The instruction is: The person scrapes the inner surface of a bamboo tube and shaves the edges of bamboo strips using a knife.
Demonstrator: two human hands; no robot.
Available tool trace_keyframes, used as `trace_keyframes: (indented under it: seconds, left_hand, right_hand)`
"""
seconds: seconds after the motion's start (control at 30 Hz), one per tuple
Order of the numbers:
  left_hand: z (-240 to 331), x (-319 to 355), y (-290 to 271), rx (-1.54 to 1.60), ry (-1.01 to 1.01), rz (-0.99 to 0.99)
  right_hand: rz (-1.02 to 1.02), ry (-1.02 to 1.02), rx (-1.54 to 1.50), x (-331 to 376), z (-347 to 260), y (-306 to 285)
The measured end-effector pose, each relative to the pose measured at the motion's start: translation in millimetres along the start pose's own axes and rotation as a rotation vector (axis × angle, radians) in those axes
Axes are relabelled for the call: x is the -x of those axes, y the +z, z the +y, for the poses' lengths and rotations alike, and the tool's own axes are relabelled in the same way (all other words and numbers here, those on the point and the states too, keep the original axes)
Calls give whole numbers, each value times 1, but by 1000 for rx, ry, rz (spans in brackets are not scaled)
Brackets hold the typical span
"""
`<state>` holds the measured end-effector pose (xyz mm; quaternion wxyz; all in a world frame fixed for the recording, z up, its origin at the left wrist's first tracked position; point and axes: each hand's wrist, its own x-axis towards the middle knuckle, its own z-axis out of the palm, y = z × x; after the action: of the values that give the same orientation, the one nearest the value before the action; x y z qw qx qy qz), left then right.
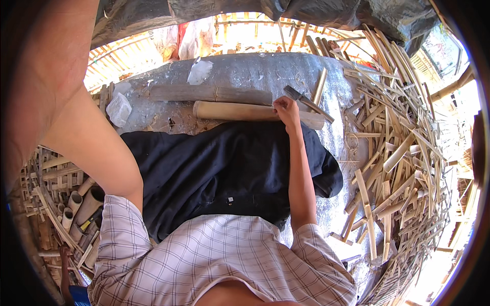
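Note:
My right hand (287,111) is over the right part of a pale bamboo pole (232,110), fingers curled in and pressed together. Whatever they may hold is hidden, and I cannot tell whether the hand touches the pole. Just beyond it, a dark-bladed tool (311,105) lies slanted across the pole's right end. A darker, greyish bamboo length (204,94) lies behind the pale one. My left arm is bent and raised very close at the upper left; its hand is out of view. Black cloth (219,158) covers my lap.
Grey sheeting (255,69) lies under the bamboo. Split bamboo pieces (393,168) pile up on the right, with long strips around them. Bamboo tubes (75,203) stand at the left by a woven frame. Crumpled clear plastic (119,108) lies left of the poles. Dark sheeting (326,13) hangs at the top.

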<state>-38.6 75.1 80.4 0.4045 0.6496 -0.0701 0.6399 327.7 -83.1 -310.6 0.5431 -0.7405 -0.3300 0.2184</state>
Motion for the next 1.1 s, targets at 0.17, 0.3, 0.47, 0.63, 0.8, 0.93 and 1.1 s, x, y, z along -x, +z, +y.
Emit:
trace_keyframes:
  seconds: [0.17,0.3,0.47,0.63,0.8,0.93,1.1]
  left_hand:
    - [0,-2,-5,-7,3,-4]
    - [3,-3,-4,-1,12,-5]
    - [7,-5,-9,-6,19,2]
    - [12,-8,-9,-17,21,-2]
    - [7,-8,-7,-2,16,-7]
    - [14,-10,-9,-18,17,-10]
    - [12,-9,-8,-16,8,-11]
  right_hand:
    - [-22,25,23,2,-7,3]
    - [-16,29,27,1,0,-1]
    - [-21,37,0,1,-4,1]
    - [-31,-5,15,0,-3,3]
    - [-13,0,23,1,1,-3]
    - [-12,-32,12,0,0,2]
    - [-2,-14,-15,2,-2,3]
